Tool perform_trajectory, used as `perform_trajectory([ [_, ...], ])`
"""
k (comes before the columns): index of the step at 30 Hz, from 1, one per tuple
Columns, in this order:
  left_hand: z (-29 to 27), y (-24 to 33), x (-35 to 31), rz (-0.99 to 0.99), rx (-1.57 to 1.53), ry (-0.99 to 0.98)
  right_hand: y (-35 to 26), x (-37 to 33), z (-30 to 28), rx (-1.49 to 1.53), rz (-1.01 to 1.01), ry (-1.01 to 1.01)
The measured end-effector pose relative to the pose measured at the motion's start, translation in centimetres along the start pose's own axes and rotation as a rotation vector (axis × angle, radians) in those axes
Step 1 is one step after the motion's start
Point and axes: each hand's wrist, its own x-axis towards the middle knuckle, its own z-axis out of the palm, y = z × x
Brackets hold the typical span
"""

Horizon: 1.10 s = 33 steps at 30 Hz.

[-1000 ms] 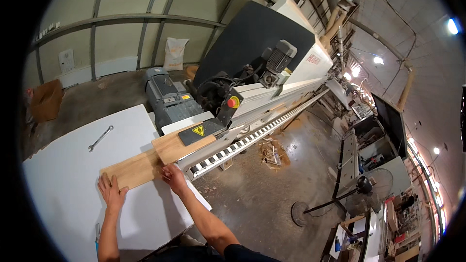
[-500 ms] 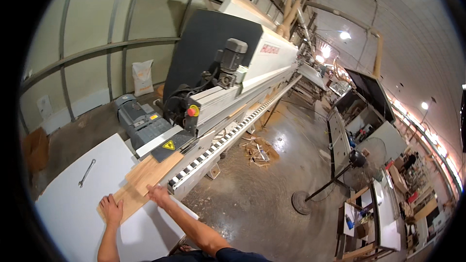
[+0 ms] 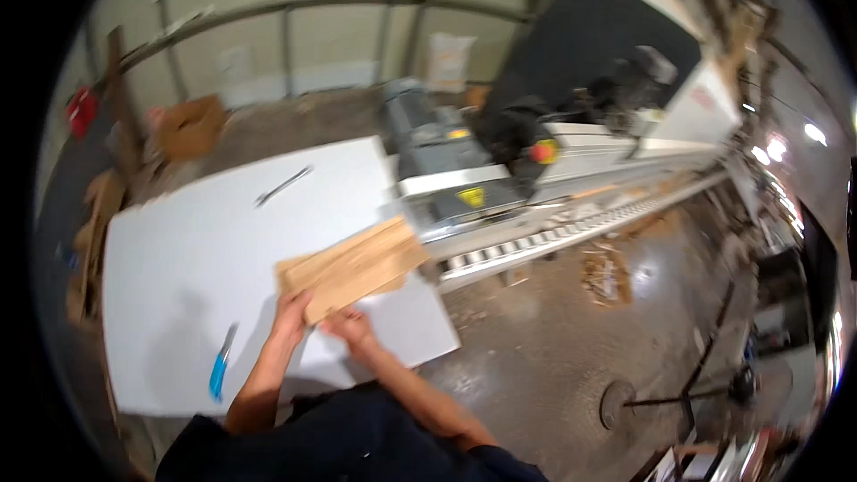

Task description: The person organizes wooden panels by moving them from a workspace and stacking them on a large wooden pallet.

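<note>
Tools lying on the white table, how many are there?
2 in view: a wrench toward the far edge of the white table, and a blue-handled tool near its close edge, left of the left hand. Others could be hidden under the wooden boards.

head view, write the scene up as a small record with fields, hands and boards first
wooden boards: overlapping, over the white tabletop; whether lifted is unclear
left grip: at their near left corner
right grip: at their near edge, beside the left grip
wrench: on the tabletop, toward the far edge
blue-handled tool: on the tabletop, near the front edge
machine: right of the tabletop, with a red button
white sack: by the wall
picture: blurred, finger detail unclear
</note>
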Motion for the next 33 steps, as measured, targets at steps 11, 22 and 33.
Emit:
perform_trajectory([
  [11, -4.1, 3.8, -1.9, 0.072, 0.46, 0.109, -5.3, 0.7, -7.2, -0.097, 0.007, 0.176],
  [22, -3.6, 0.8, 0.4, 0.153, 0.823, 0.342, -7.7, 5.3, -12.6, -1.028, -0.632, 0.365],
  [33, -2.6, 1.2, -2.4, 0.137, 0.823, 0.338, -6.8, 4.3, -13.0, -1.014, -0.503, 0.416],
])
